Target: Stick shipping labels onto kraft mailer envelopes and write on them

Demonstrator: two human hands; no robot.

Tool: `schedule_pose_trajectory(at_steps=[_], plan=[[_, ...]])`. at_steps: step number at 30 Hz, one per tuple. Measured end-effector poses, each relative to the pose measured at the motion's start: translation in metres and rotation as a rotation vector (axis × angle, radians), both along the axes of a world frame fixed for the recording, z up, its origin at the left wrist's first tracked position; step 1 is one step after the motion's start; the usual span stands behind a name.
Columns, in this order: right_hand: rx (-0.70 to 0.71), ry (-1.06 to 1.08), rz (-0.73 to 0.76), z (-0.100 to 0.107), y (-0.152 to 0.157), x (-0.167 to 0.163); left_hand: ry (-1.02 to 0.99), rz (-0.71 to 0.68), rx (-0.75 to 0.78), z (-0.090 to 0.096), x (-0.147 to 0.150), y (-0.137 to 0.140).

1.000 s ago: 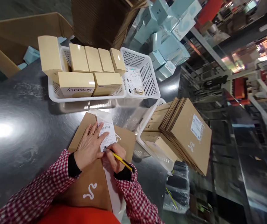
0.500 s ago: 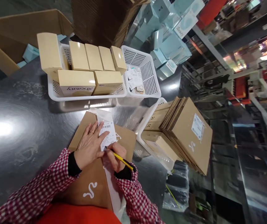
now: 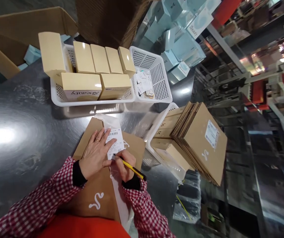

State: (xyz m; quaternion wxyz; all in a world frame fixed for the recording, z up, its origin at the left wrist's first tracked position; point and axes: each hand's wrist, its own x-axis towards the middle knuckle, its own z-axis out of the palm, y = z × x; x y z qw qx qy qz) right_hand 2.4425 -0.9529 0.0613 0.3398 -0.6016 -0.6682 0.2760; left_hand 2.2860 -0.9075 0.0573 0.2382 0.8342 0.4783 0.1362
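Label [image 3: 116, 141] lies printed side up in the head view, over the cardboard [image 3: 94, 185] on the table [image 3: 32, 138]. The left hand [image 3: 94, 158] is flat, fingers slightly spread, with fingertips on the label's left part. The right hand [image 3: 125, 165] grips the pen [image 3: 133, 169], its tip at the label's lower end; whether it touches cannot be told. Beyond stands a basket [image 3: 92, 103] of cream boxes [image 3: 99, 60]; to the right, flat cartons [image 3: 201, 142] lean in another basket [image 3: 154, 127].
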Motion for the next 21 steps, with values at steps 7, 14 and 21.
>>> schedule_pose_trajectory(at_steps=[7, 14, 21], plan=[[0.006, 0.003, 0.072, 0.004, 0.001, 0.000, 0.003, 0.000, -0.015, 0.003, -0.001, 0.000], [0.002, 0.039, 0.026, -0.001, 0.002, -0.001, -0.004, -0.006, -0.014, 0.003, -0.001, 0.000], [0.062, 0.102, -0.280, -0.012, -0.012, 0.009, -0.036, 0.000, 0.055, -0.005, -0.003, -0.002]])
